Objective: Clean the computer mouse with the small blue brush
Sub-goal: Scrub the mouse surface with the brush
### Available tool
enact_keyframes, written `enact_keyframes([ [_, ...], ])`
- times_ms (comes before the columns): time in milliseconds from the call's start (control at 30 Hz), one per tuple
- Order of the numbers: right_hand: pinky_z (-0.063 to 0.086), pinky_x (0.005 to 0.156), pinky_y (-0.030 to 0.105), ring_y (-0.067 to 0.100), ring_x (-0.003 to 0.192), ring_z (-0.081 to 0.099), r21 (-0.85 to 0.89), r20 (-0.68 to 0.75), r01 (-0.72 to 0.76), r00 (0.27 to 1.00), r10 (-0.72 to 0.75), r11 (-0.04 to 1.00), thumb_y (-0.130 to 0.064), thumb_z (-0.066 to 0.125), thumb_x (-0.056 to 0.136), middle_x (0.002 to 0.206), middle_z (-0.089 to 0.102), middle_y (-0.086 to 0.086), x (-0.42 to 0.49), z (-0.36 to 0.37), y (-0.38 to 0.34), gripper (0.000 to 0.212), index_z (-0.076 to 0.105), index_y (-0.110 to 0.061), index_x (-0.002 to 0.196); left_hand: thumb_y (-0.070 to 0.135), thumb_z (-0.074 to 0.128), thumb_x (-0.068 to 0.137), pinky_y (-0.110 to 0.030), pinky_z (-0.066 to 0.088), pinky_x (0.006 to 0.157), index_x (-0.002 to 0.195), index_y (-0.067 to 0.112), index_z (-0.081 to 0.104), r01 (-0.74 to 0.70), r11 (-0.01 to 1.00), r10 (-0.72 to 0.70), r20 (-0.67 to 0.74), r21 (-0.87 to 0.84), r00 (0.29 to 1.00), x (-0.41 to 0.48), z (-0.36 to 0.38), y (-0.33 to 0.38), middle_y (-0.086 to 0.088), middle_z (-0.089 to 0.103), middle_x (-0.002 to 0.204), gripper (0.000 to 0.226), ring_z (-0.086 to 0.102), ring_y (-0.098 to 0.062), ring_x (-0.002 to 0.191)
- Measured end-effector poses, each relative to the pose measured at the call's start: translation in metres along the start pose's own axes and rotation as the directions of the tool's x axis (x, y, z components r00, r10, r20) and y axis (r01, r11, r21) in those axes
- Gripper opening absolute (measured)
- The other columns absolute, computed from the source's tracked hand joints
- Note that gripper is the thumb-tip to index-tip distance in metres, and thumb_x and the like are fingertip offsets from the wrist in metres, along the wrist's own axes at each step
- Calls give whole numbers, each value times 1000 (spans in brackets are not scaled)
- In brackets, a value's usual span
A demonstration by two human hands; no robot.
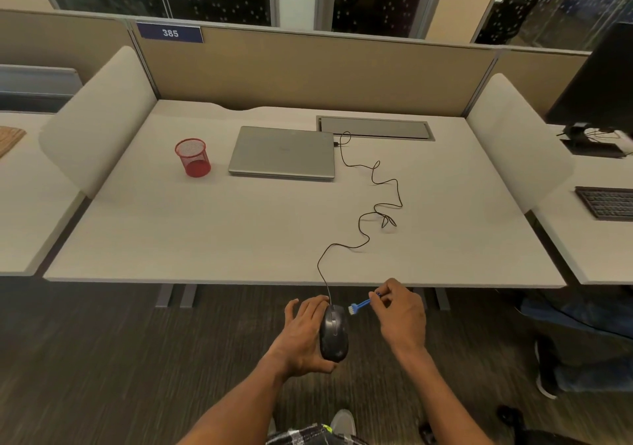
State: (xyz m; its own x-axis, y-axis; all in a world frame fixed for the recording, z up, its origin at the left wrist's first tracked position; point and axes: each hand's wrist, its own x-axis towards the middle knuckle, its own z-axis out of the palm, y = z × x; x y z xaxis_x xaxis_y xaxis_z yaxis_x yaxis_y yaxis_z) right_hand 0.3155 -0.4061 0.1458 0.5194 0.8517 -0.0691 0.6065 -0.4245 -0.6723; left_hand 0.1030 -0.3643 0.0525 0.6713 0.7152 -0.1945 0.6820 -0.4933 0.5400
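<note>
A black wired computer mouse is held in the air in front of the desk's near edge, top side up, with my left hand gripping it from the left and below. My right hand pinches the handle of the small blue brush. The brush's white bristles point left and sit just beside the front right of the mouse; I cannot tell whether they touch it. The mouse's black cable snakes back over the desk to the laptop.
On the grey desk lie a shut silver laptop and a red mesh pen cup. A cable hatch is at the back. Side dividers flank the desk. A keyboard and monitor sit at the right.
</note>
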Motion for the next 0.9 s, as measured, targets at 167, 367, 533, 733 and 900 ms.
enact_keyframes([
  [167,60,76,28,8,85,66,19,48,53,997,-54,998,-24,78,89,82,69,-10,-2,0,-6,15,64,-23,86,79,72,69,-56,-9,129,164,20,11,1,1000,-2,9,11,1000,2,1,1,2,18,169,128,10,-17,159],
  [367,51,78,25,9,89,58,-89,136,323,941,-310,942,-34,75,90,86,63,-11,-10,2,-5,13,64,-27,91,76,76,69,-56,-12,129,164,22,11,-1,1000,1,0,12,1000,2,2,0,3,18,169,127,11,-18,159],
  [533,52,75,24,5,83,59,-72,70,363,931,-359,929,-32,73,91,86,64,-11,-10,0,-5,10,65,-26,93,75,77,70,-55,-14,128,164,23,10,12,1000,-12,-2,3,1000,1,2,-2,3,18,169,127,10,-18,159],
  [733,48,80,24,5,87,53,-148,317,528,826,-466,836,-49,60,92,86,62,-14,-16,2,-10,17,61,-32,90,75,76,71,-55,-14,128,165,21,10,5,1000,-5,4,31,1000,2,2,0,1,16,171,127,8,-19,160],
  [900,50,76,24,9,79,59,-239,219,621,783,-582,746,-38,64,91,81,66,-10,-20,0,-11,11,65,-28,88,75,75,70,-57,-11,129,163,22,12,0,999,1,-12,36,1000,3,1,1,1,20,169,124,12,-19,159],
])
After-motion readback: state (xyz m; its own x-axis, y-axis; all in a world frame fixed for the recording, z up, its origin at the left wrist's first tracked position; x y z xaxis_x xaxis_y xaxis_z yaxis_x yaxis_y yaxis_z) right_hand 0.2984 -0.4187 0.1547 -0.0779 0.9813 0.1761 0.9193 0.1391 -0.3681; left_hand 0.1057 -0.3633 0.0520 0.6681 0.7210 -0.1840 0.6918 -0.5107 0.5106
